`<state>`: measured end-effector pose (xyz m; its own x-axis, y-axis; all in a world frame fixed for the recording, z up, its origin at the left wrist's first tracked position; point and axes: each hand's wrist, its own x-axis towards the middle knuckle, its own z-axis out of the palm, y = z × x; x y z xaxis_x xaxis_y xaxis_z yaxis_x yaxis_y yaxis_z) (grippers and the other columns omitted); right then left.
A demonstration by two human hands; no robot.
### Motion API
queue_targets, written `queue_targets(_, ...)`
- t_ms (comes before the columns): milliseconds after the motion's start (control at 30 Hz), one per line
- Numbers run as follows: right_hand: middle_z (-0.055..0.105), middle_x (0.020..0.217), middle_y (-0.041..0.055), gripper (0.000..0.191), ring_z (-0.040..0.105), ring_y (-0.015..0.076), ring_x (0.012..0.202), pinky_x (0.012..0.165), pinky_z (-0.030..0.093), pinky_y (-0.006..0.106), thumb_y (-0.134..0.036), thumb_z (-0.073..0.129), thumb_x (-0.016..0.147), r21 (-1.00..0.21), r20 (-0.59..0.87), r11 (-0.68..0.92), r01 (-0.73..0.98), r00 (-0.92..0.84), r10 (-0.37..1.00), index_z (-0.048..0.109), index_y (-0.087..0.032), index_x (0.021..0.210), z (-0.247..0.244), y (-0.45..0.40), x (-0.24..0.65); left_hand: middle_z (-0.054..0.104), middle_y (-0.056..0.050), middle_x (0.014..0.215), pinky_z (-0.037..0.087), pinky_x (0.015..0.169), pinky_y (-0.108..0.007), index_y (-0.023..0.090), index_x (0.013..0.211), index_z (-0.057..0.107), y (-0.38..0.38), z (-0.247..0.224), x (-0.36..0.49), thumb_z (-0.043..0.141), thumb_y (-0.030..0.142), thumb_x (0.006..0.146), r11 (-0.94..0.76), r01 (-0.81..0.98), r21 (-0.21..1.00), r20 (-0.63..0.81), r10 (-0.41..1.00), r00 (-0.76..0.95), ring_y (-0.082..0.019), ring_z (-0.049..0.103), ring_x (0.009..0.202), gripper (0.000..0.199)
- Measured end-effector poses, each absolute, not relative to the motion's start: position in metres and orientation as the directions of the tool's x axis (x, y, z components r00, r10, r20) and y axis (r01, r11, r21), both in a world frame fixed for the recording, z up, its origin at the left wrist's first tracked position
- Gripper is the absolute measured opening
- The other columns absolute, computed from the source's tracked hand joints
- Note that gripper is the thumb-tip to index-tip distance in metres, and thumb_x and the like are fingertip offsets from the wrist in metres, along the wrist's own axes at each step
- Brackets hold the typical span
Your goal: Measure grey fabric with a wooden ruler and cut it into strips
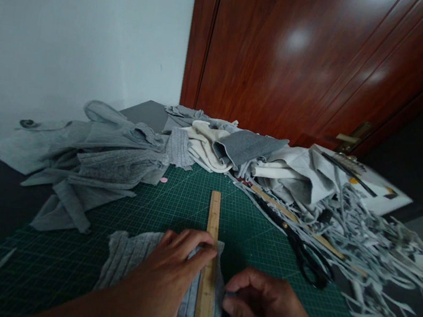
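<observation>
A wooden ruler (215,213) lies lengthwise over a piece of grey ribbed fabric (126,252), near the fabric's right edge. My left hand (162,280) is arched over the fabric, its fingertips pressing on the ruler and its thumb low down by the ruler's near end. Just right of the fabric's edge is my right hand (267,308), with thumb and forefinger pinched together. A small dark bit shows between those fingertips, too little to name. Both hands are over the green cutting mat (183,202).
Crumpled grey garments (115,153) lie at the left, more folded fabric (245,150) at the back. Black-handled scissors (308,256) and a second wooden stick (287,212) lie right, beside tangled fabric strips (367,244). A pink disc (163,180) sits on the mat.
</observation>
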<state>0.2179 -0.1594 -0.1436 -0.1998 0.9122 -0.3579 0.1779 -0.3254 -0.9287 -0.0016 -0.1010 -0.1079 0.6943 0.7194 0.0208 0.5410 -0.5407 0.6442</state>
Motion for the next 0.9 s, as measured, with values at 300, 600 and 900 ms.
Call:
queue_targets(300,0.063,0.068,-0.0034,0.019,0.052,0.0059,0.044,0.038,0.042,0.014,-0.027,0.072,0.077,-0.916,-0.382,-0.336,0.221,-0.219,0.898,0.063,-0.02,0.092,-0.132,-0.152,0.211,0.059,-0.01,0.142,0.04,0.114,-0.055,0.02,0.132,0.064,-0.097,-0.115,-0.001,0.095,0.035,0.043,-0.563,0.527,0.636,0.05,0.712,0.701,-0.037,0.054,0.129,0.096)
queue_targets(600,0.066,0.071,-0.0004,0.02,0.062,0.0113,0.063,0.058,0.05,0.019,-0.025,0.084,0.066,-0.906,-0.422,-0.407,0.119,-0.349,0.837,0.068,-0.019,0.076,-0.153,-0.165,0.216,0.06,-0.008,0.14,0.039,0.114,-0.054,0.023,0.134,0.063,-0.098,-0.112,-0.001,0.097,0.041,0.045,-0.558,0.532,0.637,0.056,0.722,0.69,-0.036,0.055,0.127,0.096)
queue_targets(900,0.061,0.065,-0.0023,0.005,0.052,0.0088,0.06,0.05,0.034,0.015,-0.02,0.075,0.07,-0.883,-0.387,-0.203,0.423,-0.411,0.825,0.071,-0.018,0.07,-0.13,-0.157,0.211,0.059,-0.01,0.139,0.038,0.113,-0.055,0.024,0.133,0.063,-0.1,-0.109,0.0,0.096,0.042,0.045,-0.556,0.527,0.642,0.056,0.72,0.692,-0.038,0.054,0.127,0.095)
